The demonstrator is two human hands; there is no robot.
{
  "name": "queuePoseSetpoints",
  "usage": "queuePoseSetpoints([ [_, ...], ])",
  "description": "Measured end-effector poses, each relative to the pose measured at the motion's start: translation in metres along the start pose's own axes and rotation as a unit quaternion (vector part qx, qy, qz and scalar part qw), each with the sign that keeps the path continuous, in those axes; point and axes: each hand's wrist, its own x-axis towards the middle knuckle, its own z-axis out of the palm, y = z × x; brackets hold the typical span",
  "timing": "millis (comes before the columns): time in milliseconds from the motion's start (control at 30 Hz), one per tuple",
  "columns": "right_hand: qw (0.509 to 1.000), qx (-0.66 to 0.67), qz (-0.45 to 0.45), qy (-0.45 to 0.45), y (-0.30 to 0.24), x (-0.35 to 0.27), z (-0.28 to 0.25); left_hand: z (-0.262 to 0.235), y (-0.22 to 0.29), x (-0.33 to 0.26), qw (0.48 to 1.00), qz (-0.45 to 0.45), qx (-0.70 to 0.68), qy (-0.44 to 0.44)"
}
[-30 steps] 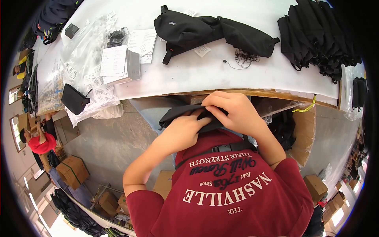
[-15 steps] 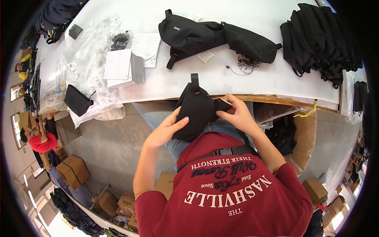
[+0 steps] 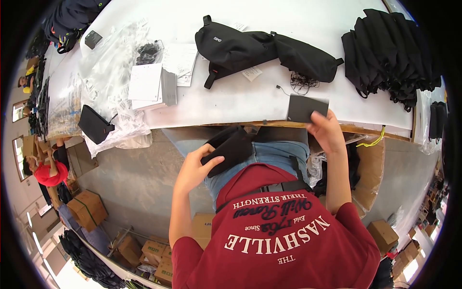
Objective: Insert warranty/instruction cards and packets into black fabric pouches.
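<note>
My left hand (image 3: pixel 196 167) clamps black fabric pouch (image 3: pixel 237 150) just off near edge of white counter (image 3: pixel 207 103); my right hand (image 3: pixel 326 130) pinches dark-grey rectangular panel (image 3: pixel 304 108) just inside that edge, right of pouch, long axis left-right.

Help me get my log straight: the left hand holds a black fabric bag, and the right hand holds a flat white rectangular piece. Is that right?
Not quite: in the head view, the flat rectangular piece in the right hand is dark grey, not white. The left hand does hold a black fabric bag.
</note>
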Motion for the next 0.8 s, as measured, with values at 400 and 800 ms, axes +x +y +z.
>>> queuePoseSetpoints([
  [400,0.877,0.428,0.119,-0.185,0.043,0.026,0.045,0.015,0.062,-0.016,0.985,0.128,0.091,-0.078],
  [800,0.985,-0.113,-0.121,-0.041,0.001,0.009,0.061,0.017,0.07,-0.005,0.927,0.275,0.257,-0.01],
])
